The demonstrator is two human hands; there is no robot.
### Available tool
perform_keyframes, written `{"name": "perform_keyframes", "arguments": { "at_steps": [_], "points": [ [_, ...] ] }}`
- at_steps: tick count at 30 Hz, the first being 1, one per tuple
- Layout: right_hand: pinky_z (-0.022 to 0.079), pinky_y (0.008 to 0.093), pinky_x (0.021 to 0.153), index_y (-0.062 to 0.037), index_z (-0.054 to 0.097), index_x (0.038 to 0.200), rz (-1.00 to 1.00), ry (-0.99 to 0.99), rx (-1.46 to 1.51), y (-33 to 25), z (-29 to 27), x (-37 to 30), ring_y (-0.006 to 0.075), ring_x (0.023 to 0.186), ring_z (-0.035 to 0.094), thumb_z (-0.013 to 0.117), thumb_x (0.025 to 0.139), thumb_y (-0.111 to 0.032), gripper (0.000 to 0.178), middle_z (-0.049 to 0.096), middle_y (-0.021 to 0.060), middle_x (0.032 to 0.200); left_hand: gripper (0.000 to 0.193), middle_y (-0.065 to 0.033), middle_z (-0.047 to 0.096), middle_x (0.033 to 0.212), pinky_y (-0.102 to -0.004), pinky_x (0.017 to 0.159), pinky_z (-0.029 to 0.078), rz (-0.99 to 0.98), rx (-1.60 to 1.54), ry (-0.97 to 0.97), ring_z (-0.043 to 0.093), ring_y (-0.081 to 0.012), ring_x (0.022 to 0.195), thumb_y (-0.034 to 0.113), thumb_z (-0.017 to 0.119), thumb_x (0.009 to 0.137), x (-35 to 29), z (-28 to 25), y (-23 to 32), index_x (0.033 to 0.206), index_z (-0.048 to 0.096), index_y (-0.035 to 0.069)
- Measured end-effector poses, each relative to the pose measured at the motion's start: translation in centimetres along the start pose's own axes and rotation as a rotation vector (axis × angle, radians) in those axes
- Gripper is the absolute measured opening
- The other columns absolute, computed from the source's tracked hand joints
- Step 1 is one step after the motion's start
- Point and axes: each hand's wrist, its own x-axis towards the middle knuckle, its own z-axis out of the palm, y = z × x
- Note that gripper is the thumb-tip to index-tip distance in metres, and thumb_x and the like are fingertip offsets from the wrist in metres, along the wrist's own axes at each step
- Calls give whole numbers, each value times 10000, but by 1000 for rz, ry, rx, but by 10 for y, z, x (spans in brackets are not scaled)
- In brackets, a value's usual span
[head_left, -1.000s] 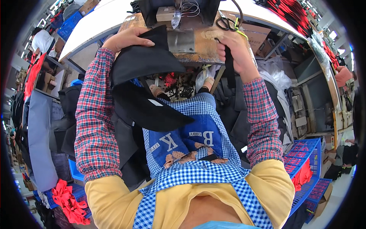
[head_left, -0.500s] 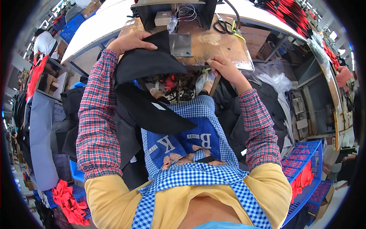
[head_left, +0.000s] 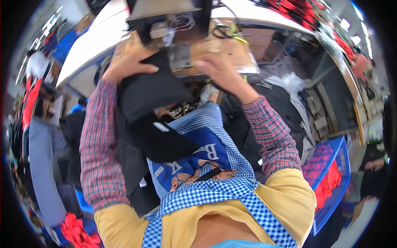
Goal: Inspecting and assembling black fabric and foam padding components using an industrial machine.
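My left hand [head_left: 130, 66] grips the upper edge of a piece of black fabric [head_left: 151, 95], its thumb lying on top. The cloth hangs off the near edge of a worn wooden machine table [head_left: 210, 46] and drapes toward my lap. On its lower part, over my blue checked apron [head_left: 223, 188], a small white label [head_left: 161, 127] shows. My right hand [head_left: 221, 74] is smeared by motion over the table's front edge, close to a metal plate [head_left: 179, 56]. Whether its fingers hold anything cannot be made out.
A dark machine housing [head_left: 167, 11] stands at the back of the table. Black-handled scissors [head_left: 222, 31] lie by a yellow-green strap. Dark cloth [head_left: 237, 113] is heaped to the right of my legs. A blue crate [head_left: 344, 165] with red fabric [head_left: 330, 186] stands at right.
My right hand has moved left toward the metal plate, out of its earlier pinch pose. The left hand still holds the black fabric. The whole view has shifted a little.
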Motion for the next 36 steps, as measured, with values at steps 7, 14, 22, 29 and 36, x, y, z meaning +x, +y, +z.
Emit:
{"name": "perform_keyframes", "arguments": {
  "at_steps": [7, 14, 22, 29, 36],
  "points": [
    [510, 278, 837, 36, 613, 1176, 133, -454, 308, -86, -21, -40, 136, 920, 640, 762, 817, -259, 487, 683, 73, 1060, 470, -98, 665, 1006, -280, 851, 479, -40, -539, 93, 607, -116, 937, 302, 682, 888, -81, 31, 107, 1194, 583, -41],
    [474, 310, 910, 36, 582, 1227, 23, -105, -371, -201, -203, -85, 151, 1001, 602, 721, 846, -131, 438, 666, 58, 1085, 467, -128, 640, 1087, -287, 907, 450, -4, -164, 5, 606, -198, 996, 318, 621, 939, -127, 49, 143, 1249, 550, -24],
    [329, 380, 1096, -37, 523, 1344, -167, 255, -1069, -145, -225, -137, 231, 1215, 533, 776, 745, -288, 697, 591, 114, 1303, 491, -209, 594, 781, -387, 707, 465, 236, -257, -88, 576, -279, 724, 425, 556, 964, -68, 99, 197, 957, 619, -62],
    [460, 318, 803, -10, 600, 1097, 121, -94, -473, -97, -149, -177, 172, 808, 568, 743, 676, -74, 449, 592, 95, 929, 601, -268, 621, 748, -454, 633, 474, 591, -308, 68, 615, -400, 707, 499, 557, 912, -35, 117, 250, 822, 627, -90],
    [449, 367, 710, -47, 592, 960, -53, 31, -1065, -124, -143, -150, 291, 775, 561, 760, 766, -95, 261, 602, 111, 833, 745, -250, 638, 778, -450, 711, 531, 372, -120, 299, 653, -406, 764, 644, 677, 758, -44, 150, 217, 903, 603, -83]
  ]
}}
